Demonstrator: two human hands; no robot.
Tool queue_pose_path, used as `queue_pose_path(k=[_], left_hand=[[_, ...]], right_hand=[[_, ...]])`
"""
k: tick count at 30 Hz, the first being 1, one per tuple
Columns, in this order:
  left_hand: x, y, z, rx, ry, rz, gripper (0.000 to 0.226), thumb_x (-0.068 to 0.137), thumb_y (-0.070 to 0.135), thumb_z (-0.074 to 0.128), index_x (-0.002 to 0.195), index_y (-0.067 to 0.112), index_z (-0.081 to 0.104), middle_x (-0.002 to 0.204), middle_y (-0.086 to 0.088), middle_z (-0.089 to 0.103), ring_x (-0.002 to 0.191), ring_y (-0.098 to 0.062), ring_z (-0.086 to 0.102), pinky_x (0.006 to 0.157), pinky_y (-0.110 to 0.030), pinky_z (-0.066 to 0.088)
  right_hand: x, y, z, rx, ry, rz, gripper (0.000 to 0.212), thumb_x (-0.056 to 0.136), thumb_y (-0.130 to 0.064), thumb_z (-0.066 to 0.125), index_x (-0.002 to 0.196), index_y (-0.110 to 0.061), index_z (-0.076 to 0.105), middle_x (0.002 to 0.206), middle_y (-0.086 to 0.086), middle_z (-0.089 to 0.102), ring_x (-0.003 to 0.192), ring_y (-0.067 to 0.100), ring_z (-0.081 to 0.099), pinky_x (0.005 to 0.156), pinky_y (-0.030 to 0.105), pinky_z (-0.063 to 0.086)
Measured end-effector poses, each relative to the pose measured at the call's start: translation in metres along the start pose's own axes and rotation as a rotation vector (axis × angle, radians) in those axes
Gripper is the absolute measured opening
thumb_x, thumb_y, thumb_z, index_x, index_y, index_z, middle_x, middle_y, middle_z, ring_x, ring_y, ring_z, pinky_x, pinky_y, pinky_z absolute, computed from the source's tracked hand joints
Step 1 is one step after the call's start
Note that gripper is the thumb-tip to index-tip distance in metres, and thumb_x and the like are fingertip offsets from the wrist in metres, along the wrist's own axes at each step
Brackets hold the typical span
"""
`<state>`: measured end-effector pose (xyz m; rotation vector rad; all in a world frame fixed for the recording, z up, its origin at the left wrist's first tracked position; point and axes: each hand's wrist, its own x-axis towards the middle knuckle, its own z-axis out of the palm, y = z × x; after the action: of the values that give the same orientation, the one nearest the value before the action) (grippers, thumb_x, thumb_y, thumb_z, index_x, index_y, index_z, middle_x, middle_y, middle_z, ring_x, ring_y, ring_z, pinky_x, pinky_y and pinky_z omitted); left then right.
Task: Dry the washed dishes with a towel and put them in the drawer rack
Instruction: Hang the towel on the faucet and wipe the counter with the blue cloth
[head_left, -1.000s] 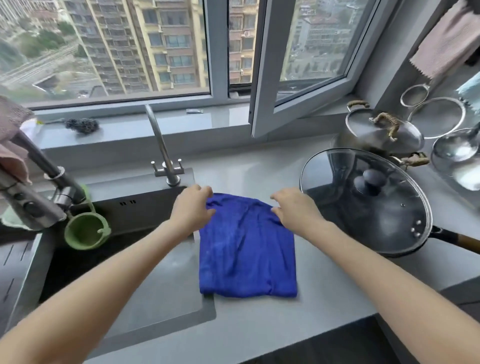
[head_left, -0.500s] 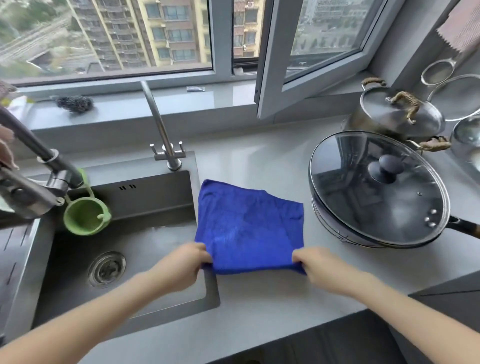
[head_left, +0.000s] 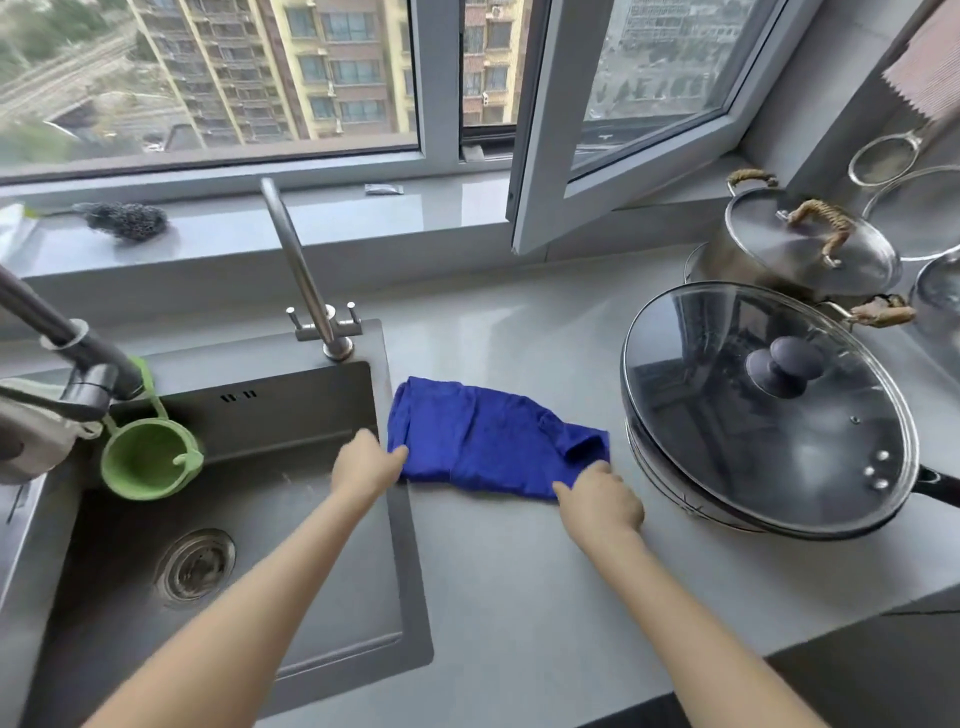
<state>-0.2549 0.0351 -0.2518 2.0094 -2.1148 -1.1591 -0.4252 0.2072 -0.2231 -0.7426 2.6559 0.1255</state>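
A blue towel (head_left: 483, 441) lies folded into a narrow band on the grey counter (head_left: 519, 571), just right of the sink. My left hand (head_left: 366, 465) pinches the towel's left near corner at the sink's rim. My right hand (head_left: 597, 499) holds the towel's right near edge, fingers curled on the cloth. No washed dish or drawer rack is in view.
The steel sink (head_left: 234, 519) with a tall tap (head_left: 306, 280) is at left; a green cup (head_left: 148, 457) hangs from a second faucet. A lidded wok (head_left: 763, 410) and a steel pot (head_left: 805, 249) stand at right. An open window sash (head_left: 623, 130) juts over the counter.
Both hands took the towel's near edge and folded it away from me, so the towel is now half as deep. The camera has tilted slightly.
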Motion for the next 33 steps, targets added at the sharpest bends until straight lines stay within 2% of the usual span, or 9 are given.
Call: queue_pose_path(k=[3,7,11,14,19,22,25,28,33], left_hand=[[-0.001,-0.009,0.013,-0.167,-0.022,-0.092,0.025,0.081,0.025,0.064,0.089,0.005,0.053,0.083,-0.008,0.057,0.073,-0.025,0.052,0.057,-0.030,0.039],[0.001,-0.011,0.015,-0.341,-0.035,-0.148,0.020,0.077,0.016,0.067,0.070,0.009,0.050,0.069,-0.005,0.047,0.063,-0.021,0.042,0.061,-0.029,0.037],[0.003,-0.012,0.005,-0.508,-0.066,-0.183,0.024,0.084,0.013,0.057,0.064,0.016,0.046,0.069,-0.008,0.043,0.064,-0.022,0.039,0.066,-0.030,0.039],[0.004,-0.013,-0.002,-0.675,-0.114,-0.225,0.024,0.094,0.019,0.045,0.070,0.013,0.045,0.068,-0.009,0.041,0.055,-0.019,0.035,0.054,-0.025,0.036],[0.007,-0.015,-0.006,-0.649,-0.129,-0.225,0.026,0.097,0.023,0.041,0.072,0.015,0.042,0.072,-0.008,0.044,0.063,-0.021,0.039,0.054,-0.024,0.035],[0.011,-0.016,-0.002,-0.554,-0.092,-0.186,0.026,0.095,0.024,0.047,0.070,0.018,0.041,0.075,-0.009,0.045,0.071,-0.022,0.042,0.059,-0.028,0.038],[0.015,-0.014,-0.003,-0.404,0.004,-0.128,0.019,0.090,0.021,0.046,0.072,0.014,0.046,0.071,-0.008,0.041,0.067,-0.021,0.034,0.062,-0.029,0.031],[0.020,-0.003,-0.012,-0.442,0.070,-0.110,0.016,0.087,0.015,0.046,0.076,0.012,0.056,0.071,-0.002,0.054,0.064,-0.021,0.044,0.061,-0.031,0.040],[0.034,0.011,-0.035,-0.669,0.092,-0.192,0.014,0.090,0.012,0.047,0.096,0.011,0.059,0.086,-0.004,0.058,0.083,-0.023,0.057,0.079,-0.036,0.054]], right_hand=[[0.012,-0.009,0.013,0.519,0.001,0.199,0.055,0.086,-0.017,0.064,0.131,-0.002,0.036,0.126,0.020,0.049,0.105,0.036,0.057,0.076,0.034,0.045],[0.015,-0.057,-0.004,0.867,0.103,0.122,0.042,0.078,0.007,0.046,0.119,-0.003,0.047,0.118,0.017,0.059,0.101,0.036,0.058,0.073,0.032,0.044],[-0.015,-0.106,-0.024,0.623,0.173,-0.400,0.068,0.081,0.004,0.045,0.145,-0.014,0.032,0.127,0.012,0.047,0.113,0.031,0.047,0.090,0.035,0.040],[-0.034,-0.117,-0.015,0.197,0.021,-0.733,0.073,0.087,-0.025,0.055,0.149,-0.035,0.018,0.119,0.005,0.047,0.106,0.027,0.046,0.088,0.035,0.040],[-0.008,-0.090,0.005,0.385,0.151,-0.350,0.063,0.091,-0.038,0.053,0.146,-0.018,0.030,0.128,0.007,0.050,0.114,0.027,0.048,0.092,0.033,0.040],[0.013,-0.093,0.012,0.709,-0.083,-0.056,0.064,0.086,-0.031,0.064,0.138,-0.008,0.033,0.122,0.010,0.052,0.106,0.029,0.055,0.081,0.032,0.045],[0.032,-0.112,0.006,1.103,-0.260,0.118,0.038,0.076,-0.003,0.063,0.112,-0.005,0.052,0.097,0.007,0.060,0.079,0.025,0.058,0.067,0.031,0.048],[0.050,-0.129,-0.021,1.297,-0.386,0.085,0.019,0.069,0.010,0.058,0.085,0.001,0.061,0.080,0.009,0.059,0.073,0.024,0.054,0.062,0.031,0.045],[0.081,-0.165,-0.097,1.418,-0.478,-0.013,0.009,0.077,0.004,0.065,0.075,-0.004,0.060,0.078,0.009,0.062,0.078,0.025,0.060,0.075,0.034,0.051]])
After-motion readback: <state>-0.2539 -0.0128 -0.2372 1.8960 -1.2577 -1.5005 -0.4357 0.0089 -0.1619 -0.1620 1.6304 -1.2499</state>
